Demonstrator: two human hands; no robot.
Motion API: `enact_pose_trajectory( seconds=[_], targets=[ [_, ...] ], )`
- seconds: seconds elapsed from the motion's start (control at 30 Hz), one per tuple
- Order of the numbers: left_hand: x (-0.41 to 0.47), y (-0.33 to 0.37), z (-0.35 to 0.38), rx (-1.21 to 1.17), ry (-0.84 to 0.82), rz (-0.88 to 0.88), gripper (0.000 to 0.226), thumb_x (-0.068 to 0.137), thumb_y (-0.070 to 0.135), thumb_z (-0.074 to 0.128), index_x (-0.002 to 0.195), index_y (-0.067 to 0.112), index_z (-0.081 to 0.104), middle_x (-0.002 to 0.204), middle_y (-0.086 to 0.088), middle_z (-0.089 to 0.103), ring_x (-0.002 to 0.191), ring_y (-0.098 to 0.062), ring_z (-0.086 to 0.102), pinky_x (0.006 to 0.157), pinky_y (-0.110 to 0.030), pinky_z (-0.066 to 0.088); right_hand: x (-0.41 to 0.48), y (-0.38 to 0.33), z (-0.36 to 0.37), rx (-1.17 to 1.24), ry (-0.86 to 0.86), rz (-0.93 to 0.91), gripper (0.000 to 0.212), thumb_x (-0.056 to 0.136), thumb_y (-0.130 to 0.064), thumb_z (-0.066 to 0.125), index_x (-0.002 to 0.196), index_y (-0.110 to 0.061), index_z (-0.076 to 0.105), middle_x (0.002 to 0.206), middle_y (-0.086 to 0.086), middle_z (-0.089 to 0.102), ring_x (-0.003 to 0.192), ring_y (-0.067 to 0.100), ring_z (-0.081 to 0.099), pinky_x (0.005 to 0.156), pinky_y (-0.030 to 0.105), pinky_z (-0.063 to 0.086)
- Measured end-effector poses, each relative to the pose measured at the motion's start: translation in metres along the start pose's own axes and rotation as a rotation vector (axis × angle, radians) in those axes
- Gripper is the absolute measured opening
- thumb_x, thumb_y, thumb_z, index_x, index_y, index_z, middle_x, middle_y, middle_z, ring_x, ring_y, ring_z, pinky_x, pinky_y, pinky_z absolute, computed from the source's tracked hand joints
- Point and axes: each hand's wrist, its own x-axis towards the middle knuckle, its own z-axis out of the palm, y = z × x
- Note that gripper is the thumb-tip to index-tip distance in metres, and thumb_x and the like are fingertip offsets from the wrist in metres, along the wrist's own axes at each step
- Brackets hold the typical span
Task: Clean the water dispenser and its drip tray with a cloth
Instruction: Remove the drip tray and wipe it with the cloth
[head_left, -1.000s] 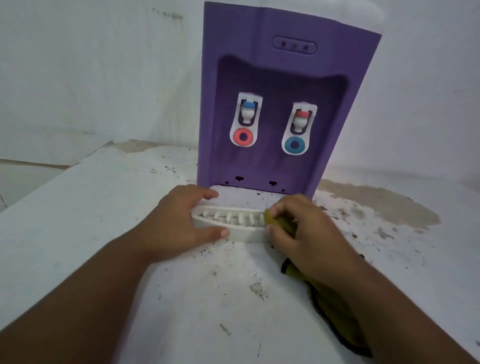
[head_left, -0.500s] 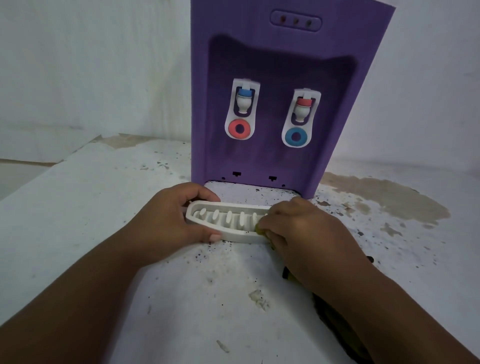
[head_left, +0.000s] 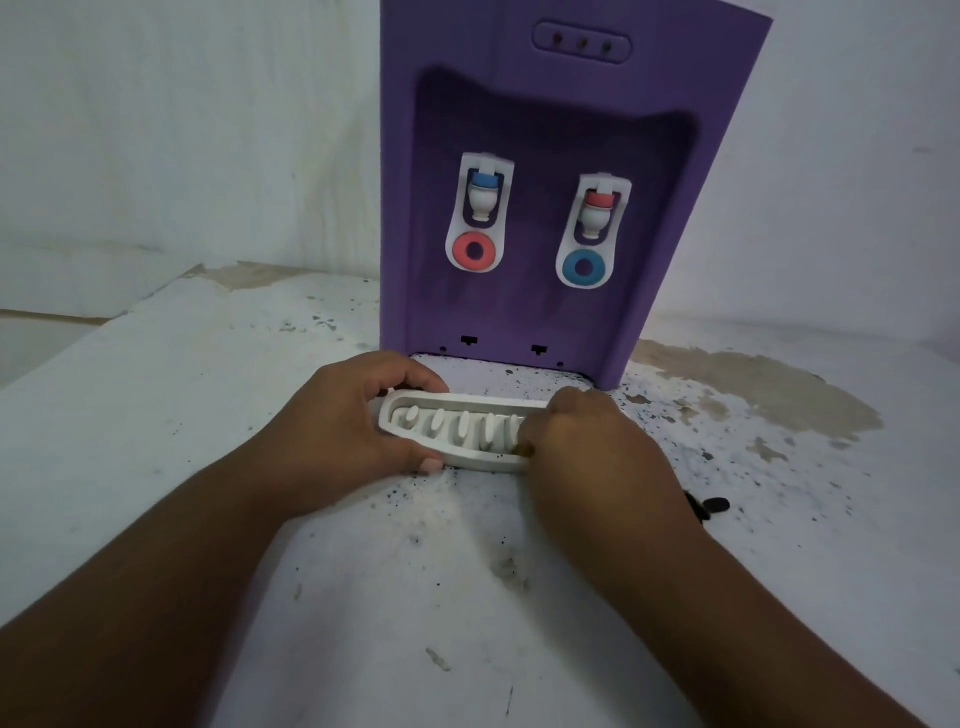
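A purple water dispenser (head_left: 545, 130) with two white taps stands at the back of a dirty white counter (head_left: 156, 441). Its white slotted drip tray (head_left: 457, 426) lies detached on the counter in front of it. My left hand (head_left: 343, 436) grips the tray's left end, thumb on the front edge. My right hand (head_left: 587, 441) is closed over the tray's right end, pressing a yellow-green cloth (head_left: 524, 446) onto it. Only a sliver of cloth shows at my fingertips, and a dark edge of it (head_left: 711, 504) pokes out beyond my wrist.
The counter is speckled with dark dirt around the tray, with a large brown stain (head_left: 769, 395) to the right of the dispenser. White walls close in behind. The counter's left edge (head_left: 93, 327) drops away at far left.
The view has drawn closer and tilted down. My right hand has slid left along the tray and now hides most of the cloth. My left hand keeps its hold.
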Motion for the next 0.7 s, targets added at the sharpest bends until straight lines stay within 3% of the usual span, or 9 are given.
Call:
enact_pose_trajectory(
  seconds=[0.07, 0.13, 0.23, 0.3, 0.4, 0.47, 0.57, 0.7],
  targets=[
    [0.000, 0.003, -0.001, 0.022, 0.003, 0.019, 0.054, 0.056, 0.035, 0.097, 0.102, 0.040, 0.069, 0.104, 0.025, 0.068, 0.101, 0.000, 0.063, 0.077, -0.012, 0.047, 0.003, 0.005, -0.001, 0.078, -0.003, 0.035, 0.035, 0.093, -0.007, 0.057, 0.127, -0.017, 0.059, 0.091, -0.002, 0.048, 0.087, 0.015, 0.046, 0.084, 0.032, 0.050],
    [0.000, 0.004, -0.001, 0.034, 0.004, 0.024, 0.054, 0.056, 0.035, 0.097, 0.103, 0.040, 0.069, 0.105, 0.026, 0.067, 0.103, 0.000, 0.062, 0.078, -0.014, 0.046, 0.002, 0.007, -0.003, 0.165, 0.100, 0.070, 0.033, 0.093, -0.007, 0.059, 0.123, -0.019, 0.053, 0.087, -0.003, 0.054, 0.077, 0.014, 0.052, 0.073, 0.033, 0.054],
    [0.000, 0.004, -0.002, 0.069, 0.003, 0.029, 0.055, 0.056, 0.037, 0.096, 0.103, 0.042, 0.068, 0.106, 0.028, 0.066, 0.104, 0.002, 0.060, 0.076, -0.006, 0.043, -0.001, 0.008, -0.003, 0.141, 0.166, 0.017, 0.013, 0.092, -0.007, 0.056, 0.091, -0.020, 0.059, 0.080, -0.002, 0.057, 0.074, 0.015, 0.051, 0.070, 0.031, 0.050],
    [0.001, 0.004, -0.002, 0.098, 0.001, 0.038, 0.055, 0.056, 0.038, 0.096, 0.103, 0.041, 0.068, 0.106, 0.029, 0.065, 0.105, 0.002, 0.060, 0.075, -0.003, 0.043, 0.000, 0.009, -0.002, 0.114, 0.137, -0.042, 0.017, 0.091, -0.010, 0.053, 0.079, -0.021, 0.058, 0.079, -0.002, 0.056, 0.075, 0.015, 0.048, 0.071, 0.029, 0.046],
    [0.000, 0.004, -0.002, 0.129, 0.013, 0.064, 0.055, 0.056, 0.037, 0.097, 0.103, 0.040, 0.069, 0.106, 0.029, 0.065, 0.105, 0.001, 0.059, 0.077, 0.000, 0.040, -0.007, 0.011, -0.009, 0.145, 0.072, -0.103, 0.015, 0.091, -0.030, 0.060, 0.096, -0.029, 0.074, 0.094, -0.005, 0.058, 0.088, 0.013, 0.050, 0.077, 0.031, 0.049],
    [-0.001, 0.004, -0.002, 0.131, 0.023, 0.070, 0.055, 0.056, 0.036, 0.097, 0.103, 0.039, 0.069, 0.106, 0.029, 0.065, 0.105, 0.002, 0.059, 0.076, 0.001, 0.039, -0.015, 0.013, -0.013, 0.107, 0.035, -0.110, 0.025, 0.092, -0.036, 0.061, 0.114, -0.037, 0.071, 0.101, -0.007, 0.055, 0.093, 0.013, 0.049, 0.077, 0.028, 0.046],
    [-0.001, 0.005, 0.000, 0.133, 0.022, 0.062, 0.054, 0.057, 0.038, 0.096, 0.104, 0.040, 0.069, 0.106, 0.030, 0.065, 0.105, 0.005, 0.057, 0.076, 0.001, 0.039, -0.015, 0.010, -0.013, -0.026, 0.012, -0.051, 0.031, 0.096, -0.029, 0.056, 0.124, -0.037, 0.065, 0.102, -0.004, 0.051, 0.093, 0.017, 0.048, 0.079, 0.031, 0.045],
    [-0.002, 0.009, 0.004, 0.157, 0.030, 0.077, 0.056, 0.057, 0.038, 0.096, 0.105, 0.039, 0.068, 0.105, 0.029, 0.064, 0.104, 0.005, 0.058, 0.077, -0.007, 0.041, -0.011, 0.000, -0.005, -0.081, 0.037, -0.008, 0.029, 0.091, -0.016, 0.059, 0.118, -0.024, 0.067, 0.091, -0.001, 0.042, 0.085, 0.017, 0.041, 0.078, 0.034, 0.042]
  ],
)
